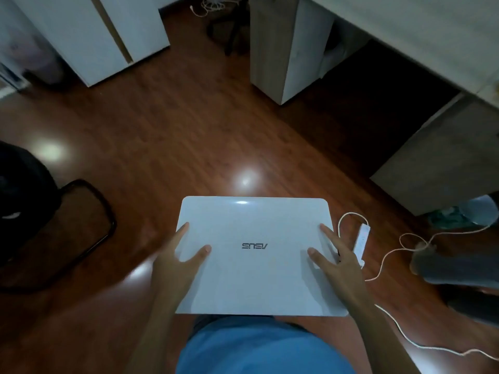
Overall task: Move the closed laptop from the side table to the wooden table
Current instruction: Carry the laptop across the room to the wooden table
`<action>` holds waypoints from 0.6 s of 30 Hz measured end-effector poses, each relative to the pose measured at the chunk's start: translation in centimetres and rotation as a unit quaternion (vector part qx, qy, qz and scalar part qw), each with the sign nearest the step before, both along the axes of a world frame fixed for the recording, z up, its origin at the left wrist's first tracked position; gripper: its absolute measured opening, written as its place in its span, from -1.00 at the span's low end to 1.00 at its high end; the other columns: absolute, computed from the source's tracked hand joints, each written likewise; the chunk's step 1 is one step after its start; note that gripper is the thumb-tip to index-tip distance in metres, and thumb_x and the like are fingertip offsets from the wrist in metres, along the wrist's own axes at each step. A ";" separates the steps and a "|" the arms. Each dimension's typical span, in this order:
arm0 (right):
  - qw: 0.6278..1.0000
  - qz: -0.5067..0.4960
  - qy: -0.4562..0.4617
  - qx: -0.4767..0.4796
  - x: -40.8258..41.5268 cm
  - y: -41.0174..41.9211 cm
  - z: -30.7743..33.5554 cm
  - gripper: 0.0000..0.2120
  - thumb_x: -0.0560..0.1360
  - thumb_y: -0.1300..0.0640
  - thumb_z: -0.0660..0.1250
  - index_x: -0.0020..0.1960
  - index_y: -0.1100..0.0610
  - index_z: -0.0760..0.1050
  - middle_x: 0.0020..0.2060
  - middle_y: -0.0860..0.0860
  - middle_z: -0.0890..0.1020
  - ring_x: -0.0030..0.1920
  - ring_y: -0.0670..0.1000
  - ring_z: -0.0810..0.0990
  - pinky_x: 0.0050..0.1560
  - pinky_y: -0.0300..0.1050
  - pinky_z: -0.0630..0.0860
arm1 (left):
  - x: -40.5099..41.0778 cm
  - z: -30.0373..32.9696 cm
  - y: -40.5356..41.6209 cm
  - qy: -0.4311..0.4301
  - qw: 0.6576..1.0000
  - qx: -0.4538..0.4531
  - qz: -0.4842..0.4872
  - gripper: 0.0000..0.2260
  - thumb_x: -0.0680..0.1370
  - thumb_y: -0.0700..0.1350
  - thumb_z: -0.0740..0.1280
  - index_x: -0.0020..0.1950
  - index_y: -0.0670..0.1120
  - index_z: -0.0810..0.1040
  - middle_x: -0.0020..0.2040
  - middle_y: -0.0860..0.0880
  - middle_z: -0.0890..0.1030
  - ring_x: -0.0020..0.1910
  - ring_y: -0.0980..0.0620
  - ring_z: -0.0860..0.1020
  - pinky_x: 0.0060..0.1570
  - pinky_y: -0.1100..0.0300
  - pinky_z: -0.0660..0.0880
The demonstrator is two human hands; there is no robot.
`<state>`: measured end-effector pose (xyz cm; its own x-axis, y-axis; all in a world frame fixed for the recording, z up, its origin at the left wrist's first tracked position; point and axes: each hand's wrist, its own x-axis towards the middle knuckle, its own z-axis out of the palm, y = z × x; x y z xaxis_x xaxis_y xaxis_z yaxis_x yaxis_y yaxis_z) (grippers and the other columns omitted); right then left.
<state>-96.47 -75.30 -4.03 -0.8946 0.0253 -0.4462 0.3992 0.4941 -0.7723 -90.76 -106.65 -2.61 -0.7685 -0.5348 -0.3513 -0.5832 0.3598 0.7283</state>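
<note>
While I look down, my left hand [172, 261] and right hand [339, 261] grip the closed white rectangular laptop [253, 255] by its sides. It hangs level above the reddish wooden floor [167, 136].

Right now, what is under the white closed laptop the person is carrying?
The white closed laptop is held in the air by the left hand and right hand. Below it lie the glossy brown wooden floor and the person's blue shirt. The fingers underneath are hidden.

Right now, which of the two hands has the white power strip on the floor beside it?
The right hand; the white power strip lies just past it, far from the left hand.
</note>
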 end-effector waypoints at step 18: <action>0.979 -0.199 0.025 -0.036 -38.6 -4.8 1.1 -0.55 0.47 -0.11 0.38 0.34 -0.30 0.41 0.30 -0.14 0.49 0.24 0.03 0.49 0.27 0.14 0.46 | -47.6 1.5 -4.5 -0.001 0.990 -0.003 -0.143 -0.37 0.40 0.16 0.49 0.43 0.20 0.37 0.37 0.03 0.48 0.26 -0.03 0.46 0.20 -0.01 0.47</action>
<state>-135.12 -80.12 -2.96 -0.8413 0.3459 -0.4153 0.5095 0.2512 -0.8230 -138.41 -111.18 -1.06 -0.8878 -0.2974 -0.3513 -0.4590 0.5141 0.7246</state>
